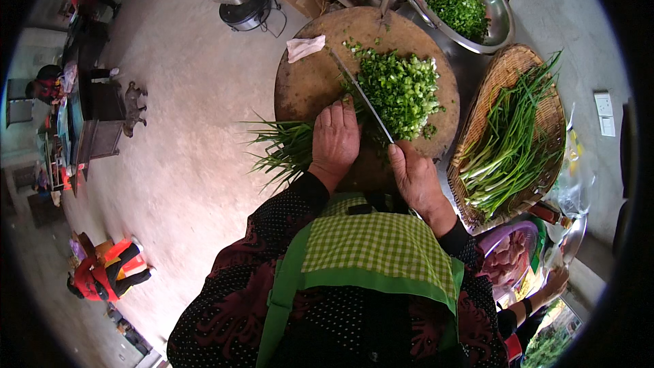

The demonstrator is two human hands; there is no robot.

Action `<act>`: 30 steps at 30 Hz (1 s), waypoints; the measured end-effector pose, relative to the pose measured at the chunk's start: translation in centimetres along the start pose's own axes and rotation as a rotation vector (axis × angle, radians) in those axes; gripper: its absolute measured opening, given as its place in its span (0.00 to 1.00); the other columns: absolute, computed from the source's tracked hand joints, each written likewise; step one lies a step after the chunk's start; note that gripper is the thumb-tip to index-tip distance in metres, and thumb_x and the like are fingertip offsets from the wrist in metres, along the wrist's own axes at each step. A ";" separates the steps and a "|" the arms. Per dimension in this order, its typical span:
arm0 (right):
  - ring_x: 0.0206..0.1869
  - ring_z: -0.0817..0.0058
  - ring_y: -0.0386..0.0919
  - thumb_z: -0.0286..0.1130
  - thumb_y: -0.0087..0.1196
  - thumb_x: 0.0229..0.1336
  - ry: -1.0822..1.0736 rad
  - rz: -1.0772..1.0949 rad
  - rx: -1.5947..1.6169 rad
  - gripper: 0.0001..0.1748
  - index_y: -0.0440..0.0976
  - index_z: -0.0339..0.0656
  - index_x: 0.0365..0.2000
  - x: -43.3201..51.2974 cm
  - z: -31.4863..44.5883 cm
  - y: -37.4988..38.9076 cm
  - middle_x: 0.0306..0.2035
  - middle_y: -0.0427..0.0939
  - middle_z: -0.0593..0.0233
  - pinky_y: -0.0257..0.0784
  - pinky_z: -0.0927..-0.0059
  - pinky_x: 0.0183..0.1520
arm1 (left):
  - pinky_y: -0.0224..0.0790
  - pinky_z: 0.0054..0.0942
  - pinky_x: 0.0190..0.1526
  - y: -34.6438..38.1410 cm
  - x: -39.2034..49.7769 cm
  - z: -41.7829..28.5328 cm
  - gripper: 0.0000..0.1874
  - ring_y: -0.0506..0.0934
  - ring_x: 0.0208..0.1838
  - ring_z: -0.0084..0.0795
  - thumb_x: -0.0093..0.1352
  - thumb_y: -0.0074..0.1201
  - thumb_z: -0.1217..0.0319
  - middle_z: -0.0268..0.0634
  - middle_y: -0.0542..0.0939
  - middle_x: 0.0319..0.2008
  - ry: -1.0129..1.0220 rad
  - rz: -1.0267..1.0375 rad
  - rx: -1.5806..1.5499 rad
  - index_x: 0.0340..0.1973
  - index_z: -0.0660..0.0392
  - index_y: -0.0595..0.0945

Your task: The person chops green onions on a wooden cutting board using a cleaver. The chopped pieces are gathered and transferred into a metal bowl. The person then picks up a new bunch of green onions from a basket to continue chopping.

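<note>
A round wooden chopping block (306, 82) lies before me. My left hand (335, 135) presses a bunch of scallions (286, 145) onto it, their green tips sticking out past the block's left edge. In my right hand (416, 171) is the handle of a kitchen knife (361, 93); its blade, seen nearly edge-on, stands just right of my left fingertips. Chopped scallions (401, 92) form a heap along the blade's right side. A pale, folded scrap (305, 48) rests on the block near the knife's far end. The cut ends under my left hand are hidden.
At the upper right a steel colander or basin (503, 15) contains chopped greens (454, 7). A wicker basket (467, 163) of whole scallions (511, 138) stands right. Behind it are a purple-rimmed bowl of raw meat (508, 258) and another person's hand (554, 283). A dog or cat (134, 108) is on the floor.
</note>
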State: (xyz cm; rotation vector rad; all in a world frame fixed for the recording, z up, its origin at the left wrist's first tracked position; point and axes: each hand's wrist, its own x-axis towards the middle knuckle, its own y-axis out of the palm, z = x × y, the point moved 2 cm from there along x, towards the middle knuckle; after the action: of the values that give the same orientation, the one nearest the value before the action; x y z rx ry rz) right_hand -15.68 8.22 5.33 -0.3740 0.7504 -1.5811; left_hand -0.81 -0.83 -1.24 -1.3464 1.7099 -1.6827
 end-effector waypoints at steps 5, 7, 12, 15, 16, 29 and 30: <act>0.32 0.38 0.78 0.44 0.45 0.73 -0.001 0.024 -0.029 0.18 0.74 0.39 0.40 0.5 -0.4 0.3 0.26 0.79 0.40 0.73 0.43 0.35 | 0.66 0.45 0.59 -0.6 -0.7 0.5 0.27 0.72 0.58 0.54 0.66 0.61 0.66 0.52 0.73 0.56 0.010 -0.033 -0.253 0.57 0.67 0.73; 0.33 0.38 0.78 0.44 0.45 0.73 -0.004 0.028 -0.019 0.18 0.74 0.38 0.40 0.5 -0.5 0.4 0.26 0.79 0.39 0.73 0.43 0.35 | 0.66 0.45 0.60 -0.7 -0.8 0.9 0.24 0.72 0.59 0.54 0.67 0.61 0.67 0.52 0.73 0.57 0.030 -0.078 -0.291 0.55 0.66 0.75; 0.32 0.37 0.78 0.43 0.45 0.73 -0.037 -0.003 0.027 0.17 0.74 0.37 0.40 0.5 -0.5 0.4 0.25 0.78 0.40 0.73 0.45 0.35 | 0.72 0.44 0.54 -0.8 -0.9 1.2 0.16 0.76 0.53 0.52 0.65 0.63 0.72 0.49 0.75 0.54 0.082 -0.155 -0.350 0.48 0.62 0.80; 0.31 0.39 0.77 0.41 0.45 0.73 0.023 0.020 0.124 0.17 0.74 0.36 0.41 0.5 -0.3 -0.2 0.25 0.77 0.41 0.73 0.48 0.34 | 0.73 0.43 0.53 -0.8 -0.8 1.2 0.12 0.77 0.52 0.52 0.64 0.63 0.73 0.47 0.78 0.51 0.072 -0.176 -0.394 0.43 0.60 0.83; 0.31 0.39 0.77 0.41 0.46 0.73 0.001 0.002 0.149 0.17 0.74 0.36 0.41 0.5 -0.1 -0.5 0.25 0.77 0.41 0.72 0.49 0.34 | 0.73 0.42 0.53 -0.8 -0.7 1.3 0.11 0.77 0.52 0.53 0.64 0.63 0.74 0.47 0.79 0.50 0.059 -0.176 -0.410 0.42 0.60 0.83; 0.31 0.44 0.80 0.42 0.48 0.72 -0.025 0.016 0.052 0.17 0.74 0.37 0.45 -1.1 1.4 -2.2 0.26 0.79 0.44 0.74 0.52 0.33 | 0.72 0.44 0.57 -1.4 -0.6 0.9 0.14 0.75 0.56 0.52 0.61 0.66 0.71 0.48 0.78 0.50 0.187 -0.153 -0.353 0.40 0.63 0.83; 0.30 0.44 0.80 0.42 0.48 0.72 -0.030 0.007 0.059 0.17 0.75 0.37 0.45 -1.1 1.4 -2.3 0.26 0.79 0.44 0.75 0.52 0.33 | 0.71 0.44 0.58 -1.4 -0.6 0.9 0.14 0.75 0.56 0.52 0.61 0.66 0.71 0.47 0.78 0.50 0.198 -0.148 -0.341 0.40 0.63 0.83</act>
State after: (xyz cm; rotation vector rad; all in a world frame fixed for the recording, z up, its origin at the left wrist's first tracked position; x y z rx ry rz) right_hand -16.37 8.96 8.03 -0.3510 0.6799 -1.5841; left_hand 0.66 -0.60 -0.33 -1.5292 2.1350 -1.7070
